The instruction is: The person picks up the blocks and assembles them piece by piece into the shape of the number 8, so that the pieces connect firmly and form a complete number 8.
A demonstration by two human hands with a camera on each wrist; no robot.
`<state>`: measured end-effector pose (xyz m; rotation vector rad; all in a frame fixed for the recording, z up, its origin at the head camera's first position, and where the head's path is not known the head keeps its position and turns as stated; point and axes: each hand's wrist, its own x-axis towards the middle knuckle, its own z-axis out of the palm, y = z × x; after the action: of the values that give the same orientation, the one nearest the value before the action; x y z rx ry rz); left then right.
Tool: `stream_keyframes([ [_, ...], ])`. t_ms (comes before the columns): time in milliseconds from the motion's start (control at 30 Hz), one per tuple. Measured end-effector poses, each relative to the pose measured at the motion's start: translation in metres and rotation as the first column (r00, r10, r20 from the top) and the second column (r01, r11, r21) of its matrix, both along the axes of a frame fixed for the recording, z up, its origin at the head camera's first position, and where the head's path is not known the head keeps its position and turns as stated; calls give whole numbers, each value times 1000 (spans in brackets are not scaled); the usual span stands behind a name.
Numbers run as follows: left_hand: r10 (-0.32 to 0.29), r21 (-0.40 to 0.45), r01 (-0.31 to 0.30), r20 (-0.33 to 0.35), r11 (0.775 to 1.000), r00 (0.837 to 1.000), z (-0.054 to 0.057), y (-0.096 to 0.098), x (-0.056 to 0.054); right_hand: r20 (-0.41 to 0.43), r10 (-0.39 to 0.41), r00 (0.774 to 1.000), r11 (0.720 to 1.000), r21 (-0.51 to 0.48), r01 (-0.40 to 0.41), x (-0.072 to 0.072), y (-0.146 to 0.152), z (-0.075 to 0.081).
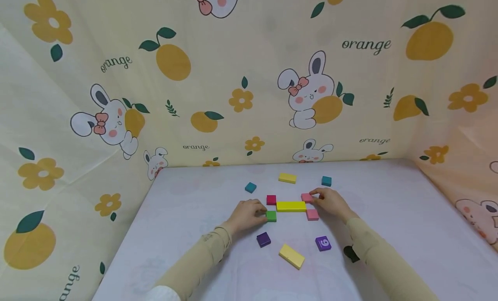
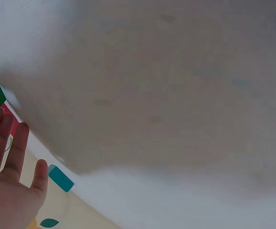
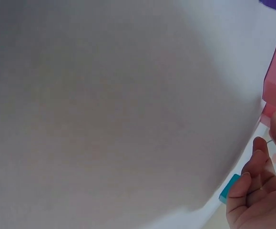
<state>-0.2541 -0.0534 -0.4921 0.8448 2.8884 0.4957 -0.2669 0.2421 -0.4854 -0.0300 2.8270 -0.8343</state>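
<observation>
A long yellow block (image 1: 291,206) lies mid-table with small blocks at its corners. At the near left corner is a green block (image 1: 271,216); my left hand (image 1: 247,215) pinches its left side between thumb and finger. A red block (image 1: 271,200) sits just behind it. My right hand (image 1: 330,202) grips the right side of the far pink block (image 1: 306,198) with thumb and forefinger. The nearer pink block (image 1: 312,214) lies beside the yellow block's right end. In the right wrist view, that hand's other fingers (image 3: 254,167) are bent, with nothing in them.
Behind lie two teal blocks (image 1: 250,187) and a pale yellow block (image 1: 287,178). In front are a dark purple block (image 1: 263,239), a purple block marked with a numeral (image 1: 323,243) and another pale yellow block (image 1: 292,256). A black item (image 1: 351,254) lies partly under the right sleeve.
</observation>
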Motion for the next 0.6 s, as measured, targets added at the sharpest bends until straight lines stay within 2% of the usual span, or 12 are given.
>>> stream_keyframes([
  [600, 22, 13, -22, 26, 1000, 999, 1, 4, -1, -20, 41, 999, 999, 4, -41, -1, -2, 5],
])
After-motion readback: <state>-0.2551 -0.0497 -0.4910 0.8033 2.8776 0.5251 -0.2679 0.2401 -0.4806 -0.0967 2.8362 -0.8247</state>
